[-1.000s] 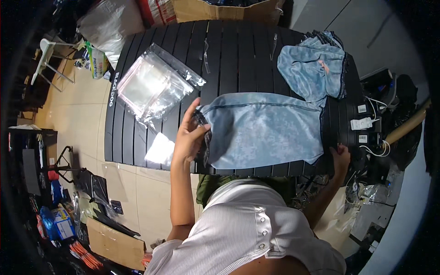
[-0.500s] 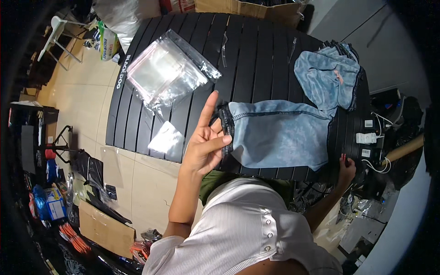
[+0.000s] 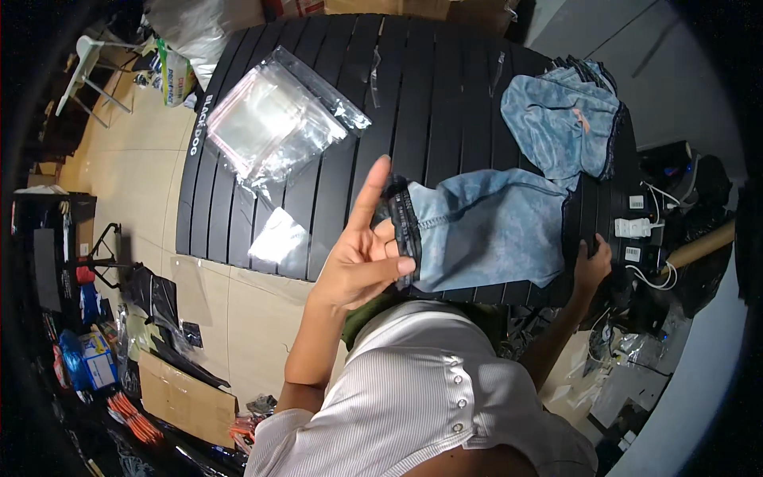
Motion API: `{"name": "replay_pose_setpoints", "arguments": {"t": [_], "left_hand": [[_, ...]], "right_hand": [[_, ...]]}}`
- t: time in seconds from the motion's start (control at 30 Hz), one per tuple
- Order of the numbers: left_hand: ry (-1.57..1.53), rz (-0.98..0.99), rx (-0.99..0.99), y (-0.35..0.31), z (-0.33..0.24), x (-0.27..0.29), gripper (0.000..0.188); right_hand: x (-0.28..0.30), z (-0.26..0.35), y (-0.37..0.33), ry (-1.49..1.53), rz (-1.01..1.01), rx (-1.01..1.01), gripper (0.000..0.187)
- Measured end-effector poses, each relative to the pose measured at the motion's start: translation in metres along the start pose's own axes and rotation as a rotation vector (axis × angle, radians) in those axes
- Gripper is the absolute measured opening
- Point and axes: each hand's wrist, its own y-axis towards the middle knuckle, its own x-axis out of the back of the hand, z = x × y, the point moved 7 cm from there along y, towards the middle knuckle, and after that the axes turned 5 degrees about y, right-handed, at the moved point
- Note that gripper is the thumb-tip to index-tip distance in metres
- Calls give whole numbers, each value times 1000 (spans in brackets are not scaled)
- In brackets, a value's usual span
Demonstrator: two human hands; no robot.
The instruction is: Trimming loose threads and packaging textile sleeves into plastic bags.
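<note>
Black slatted table [image 3: 461, 87]. Toward the left edge: stack of clear plastic bags [image 3: 262, 123]; shiny sheet [image 3: 278, 241] near the near-left corner. Clear strip [image 3: 376, 79] by the far edge. Second blue cloth [image 3: 548, 119], crumpled, near the far-right corner; its lower tip meets the worked cloth. White plug [image 3: 633, 228] and white cord [image 3: 658, 280] at the right edge.

Blue cloth [image 3: 497, 238] lies along the near edge, right of the middle. Left hand [image 3: 358, 262] pinches its dark band [image 3: 406, 226] with the thumb, index finger extended. Right hand [image 3: 592, 272] is just beside the cloth's other end, near the near-right corner, fingers slightly parted; cannot tell whether it grips anything.

Versus one second ago: cloth then lay flatter and fuller; now the banded end is turned up and the cloth looks narrower and rumpled.

Writing: white lettering along the table's left edge; barcode labels [image 3: 633, 254] by the plug.
</note>
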Motion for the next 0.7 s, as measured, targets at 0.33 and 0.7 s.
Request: {"name": "replay_pose_setpoints", "arguments": {"t": [0.33, 0.7], "left_hand": [[383, -250, 215, 6, 23, 17, 53], [271, -210, 200, 14, 23, 5, 52]], "right_hand": [[-3, -95, -58, -203, 313, -589, 46], [1, -78, -44, 53, 293, -461, 36]]}}
